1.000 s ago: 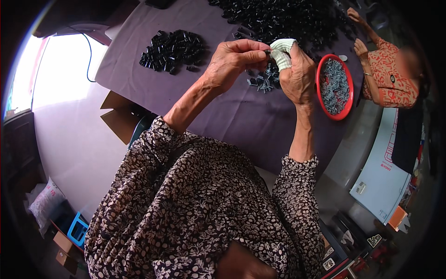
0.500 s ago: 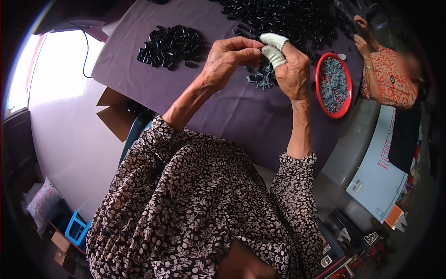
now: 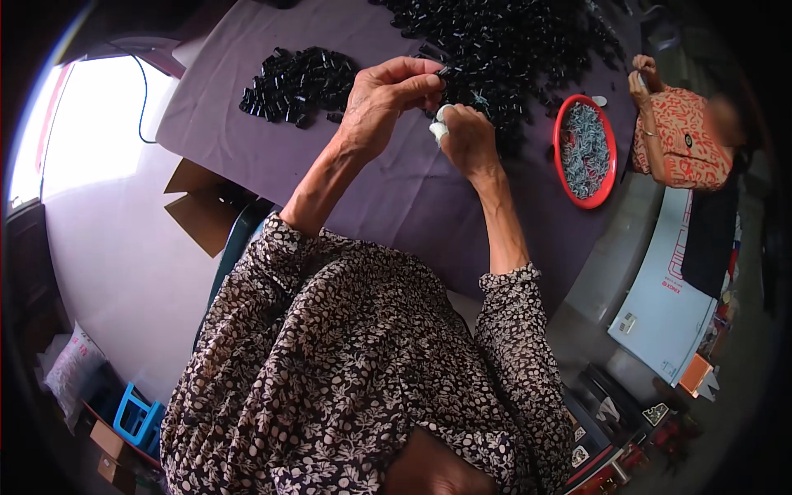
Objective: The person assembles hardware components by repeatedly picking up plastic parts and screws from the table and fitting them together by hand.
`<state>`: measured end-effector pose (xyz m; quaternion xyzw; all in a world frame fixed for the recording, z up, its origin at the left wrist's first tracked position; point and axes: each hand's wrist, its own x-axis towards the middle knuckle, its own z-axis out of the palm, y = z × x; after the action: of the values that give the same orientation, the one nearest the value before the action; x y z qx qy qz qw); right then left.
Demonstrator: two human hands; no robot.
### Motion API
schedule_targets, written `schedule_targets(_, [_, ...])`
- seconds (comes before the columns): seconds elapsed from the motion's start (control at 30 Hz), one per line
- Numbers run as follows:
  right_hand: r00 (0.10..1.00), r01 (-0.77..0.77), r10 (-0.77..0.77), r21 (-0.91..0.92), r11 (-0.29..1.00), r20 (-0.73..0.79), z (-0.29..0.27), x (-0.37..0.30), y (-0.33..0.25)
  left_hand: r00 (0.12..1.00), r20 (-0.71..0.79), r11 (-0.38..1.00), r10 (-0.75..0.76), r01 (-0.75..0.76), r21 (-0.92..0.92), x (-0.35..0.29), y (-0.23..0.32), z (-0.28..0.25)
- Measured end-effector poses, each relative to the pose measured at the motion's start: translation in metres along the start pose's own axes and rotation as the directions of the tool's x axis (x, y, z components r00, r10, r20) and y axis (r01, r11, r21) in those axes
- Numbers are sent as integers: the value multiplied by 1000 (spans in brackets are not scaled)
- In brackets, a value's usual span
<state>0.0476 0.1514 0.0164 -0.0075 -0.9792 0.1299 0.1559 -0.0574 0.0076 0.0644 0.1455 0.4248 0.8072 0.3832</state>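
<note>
Over the purple-covered table [image 3: 371,186], my left hand [image 3: 379,103] pinches a small black piece [image 3: 444,73] between thumb and fingertips. Just nearer to me and to its right, my right hand [image 3: 470,142] is curled closed. White covers [image 3: 440,130] sit on its thumb and a finger; whatever those fingers may hold is hidden. Beyond both hands spreads a large heap of small black pieces [image 3: 511,41]. A smaller black pile [image 3: 293,87] lies left of my left hand. Right of my right hand stands a red bowl [image 3: 613,169] full of thin grey metal pieces [image 3: 584,148].
Across the table's right edge, another person in an orange patterned top [image 3: 689,140] holds both hands [image 3: 645,81] together. An open cardboard box [image 3: 198,206] is by the left table edge. Blue plastic stool [image 3: 136,417] and a white sack [image 3: 76,363] stand lower left.
My right hand has drawn back from my left fingertips, toward me and leftward, and its fingers have curled in. My left hand has shifted slightly up and left. The other person's hands have come together.
</note>
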Motion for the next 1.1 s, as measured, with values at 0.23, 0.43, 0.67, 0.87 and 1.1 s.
schedule_targets(0.23, [999, 40, -39, 38, 998, -26, 1, 1, -2, 1000, -9, 1000, -2, 2, -18, -5, 2, 3])
schedule_targets(0.43, [995, 20, -16, 38, 999, -98, 1, -2, -3, 1000, -12, 1000, -27, 27, -13, -7, 0, 14])
schedule_targets(0.67, [859, -82, 511, 974, 211, -38, -86, 11, 4, 998, 52, 997, 27, -23, -67, 0, 16, 48])
schedule_targets(0.87, [859, 27, 488, 965, 260, -156, -118, 12, -6, 995, 90, 997, 32, -25, -74, 8, 19, 81])
schedule_targets(1.1, [881, 37, 427, 931, 363, -201, -133, 10, -8, 990, 121, 996, 77, -70, -56, 3, 16, 89])
